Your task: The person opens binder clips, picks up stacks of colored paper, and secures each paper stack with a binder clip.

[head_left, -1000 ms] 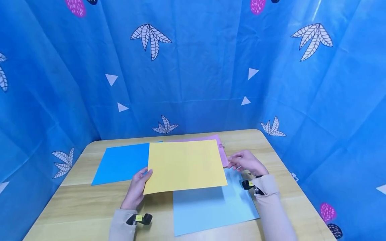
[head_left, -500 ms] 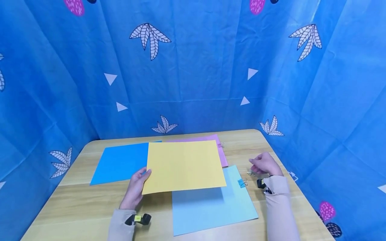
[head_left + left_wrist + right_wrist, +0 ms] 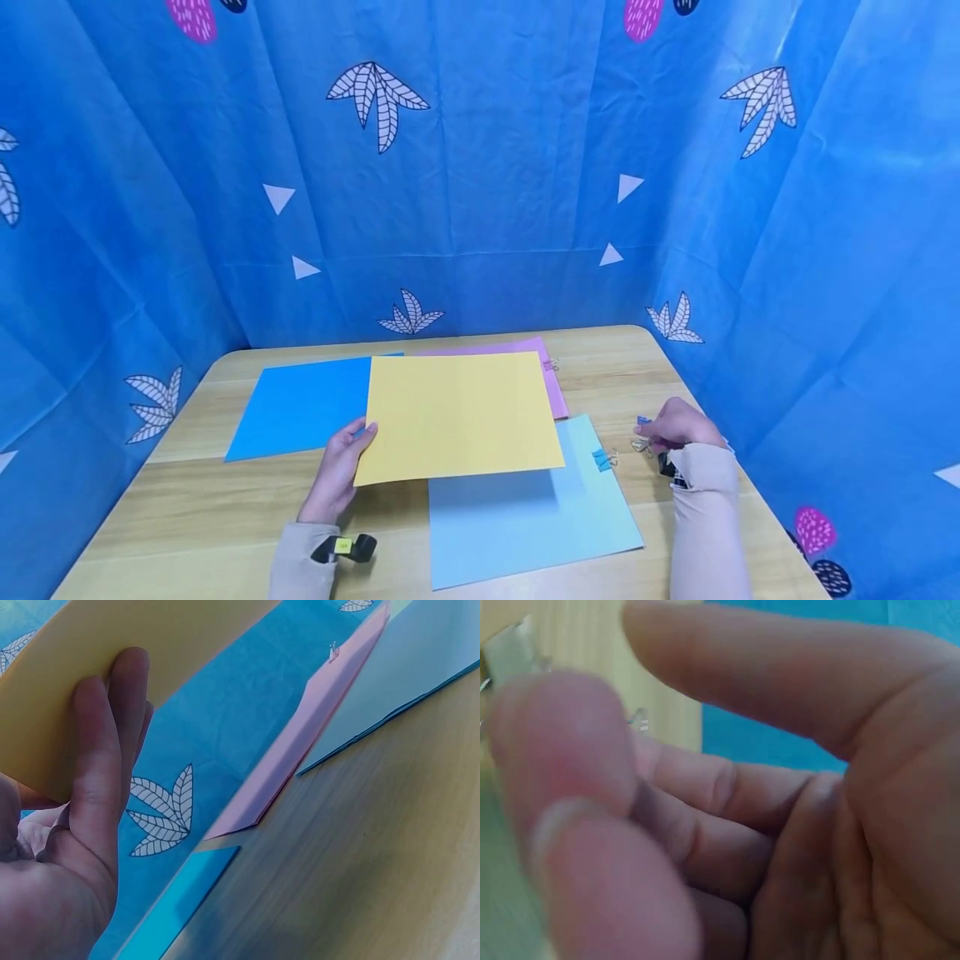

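My left hand (image 3: 337,467) pinches the left edge of a yellow sheet of paper (image 3: 461,417), raised over the table. In the left wrist view, straight fingers (image 3: 97,742) lie against the yellow sheet. At the table's right side, my right hand (image 3: 682,425) is just over loose binder clips: a pale one (image 3: 641,446) and a blue one (image 3: 642,420), partly covered. The right wrist view has thumb and fingers apart with nothing between them; a pale clip (image 3: 510,656) shows past the fingertips.
Light blue paper (image 3: 540,533) with a blue binder clip (image 3: 602,459) lies partly under the yellow sheet. Behind is pink paper (image 3: 553,392), also clipped at its right edge. Bright blue paper (image 3: 292,412) lies left. A blue patterned curtain (image 3: 510,167) encloses the wooden table (image 3: 187,517).
My right hand has moved right, away from the light blue paper's corner to the loose clips, uncovering the blue clip on that paper. The left hand and yellow sheet stay nearly still.
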`<state>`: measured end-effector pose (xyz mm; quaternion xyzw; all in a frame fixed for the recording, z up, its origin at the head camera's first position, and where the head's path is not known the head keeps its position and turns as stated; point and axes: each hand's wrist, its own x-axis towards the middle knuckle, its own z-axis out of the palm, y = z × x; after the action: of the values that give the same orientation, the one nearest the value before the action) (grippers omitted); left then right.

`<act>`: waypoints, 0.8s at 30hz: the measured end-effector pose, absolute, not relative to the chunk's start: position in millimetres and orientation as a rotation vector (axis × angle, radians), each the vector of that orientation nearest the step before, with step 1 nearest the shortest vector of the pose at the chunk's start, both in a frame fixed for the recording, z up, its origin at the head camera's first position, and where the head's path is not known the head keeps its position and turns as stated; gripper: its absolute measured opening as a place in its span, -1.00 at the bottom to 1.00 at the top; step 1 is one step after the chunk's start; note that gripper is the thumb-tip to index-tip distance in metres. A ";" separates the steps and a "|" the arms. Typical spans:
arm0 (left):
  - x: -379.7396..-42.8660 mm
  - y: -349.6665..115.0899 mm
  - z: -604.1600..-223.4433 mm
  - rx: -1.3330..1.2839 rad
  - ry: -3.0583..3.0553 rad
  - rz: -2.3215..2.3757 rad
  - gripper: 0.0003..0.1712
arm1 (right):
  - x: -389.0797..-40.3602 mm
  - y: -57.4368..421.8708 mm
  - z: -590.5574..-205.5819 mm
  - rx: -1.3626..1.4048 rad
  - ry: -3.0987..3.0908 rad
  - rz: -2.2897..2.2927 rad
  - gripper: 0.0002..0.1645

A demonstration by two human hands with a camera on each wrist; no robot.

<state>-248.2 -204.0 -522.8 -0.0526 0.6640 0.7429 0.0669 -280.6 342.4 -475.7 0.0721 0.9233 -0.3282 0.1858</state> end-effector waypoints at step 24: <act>-248.0 -202.8 -525.8 -0.191 2.014 2.247 -0.36 | -284.1 323.3 -482.1 0.060 2.523 -1.054 -0.65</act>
<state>-248.0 -202.8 -525.8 -0.0630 0.6649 0.7419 0.0590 -284.1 323.3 -482.1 0.0215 0.9035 -0.3775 0.2020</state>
